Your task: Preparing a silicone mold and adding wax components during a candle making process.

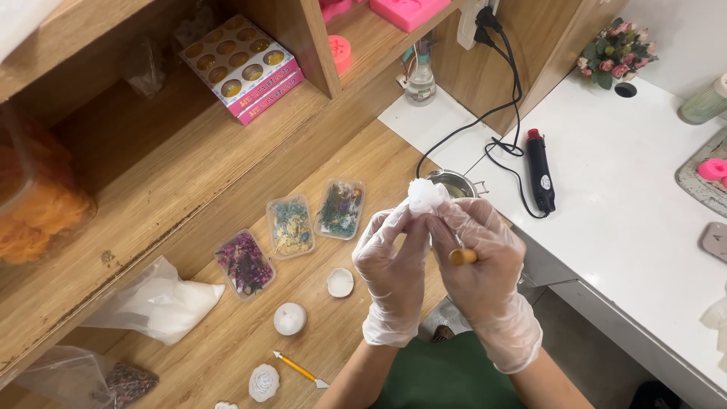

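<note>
Both of my hands wear clear plastic gloves and meet over the wooden desk [356, 333]. Together they pinch a small white flower-shaped wax piece [425, 195] at the fingertips. My left hand [390, 261] grips it from the left side. My right hand [481, 261] grips it from the right and also holds a wooden-handled tool [463, 257] tucked under its fingers. A small metal pot [453, 182] sits just behind the white piece.
Three clear tubs of dried flowers [291, 226] lie on the desk, with white wax shapes [290, 318], a yellow-handled knife [300, 370] and a bag of white flakes [163, 301]. A black heat gun [540, 170] with its cord rests on the white counter [628, 227]. Shelves hold moulds [242, 67].
</note>
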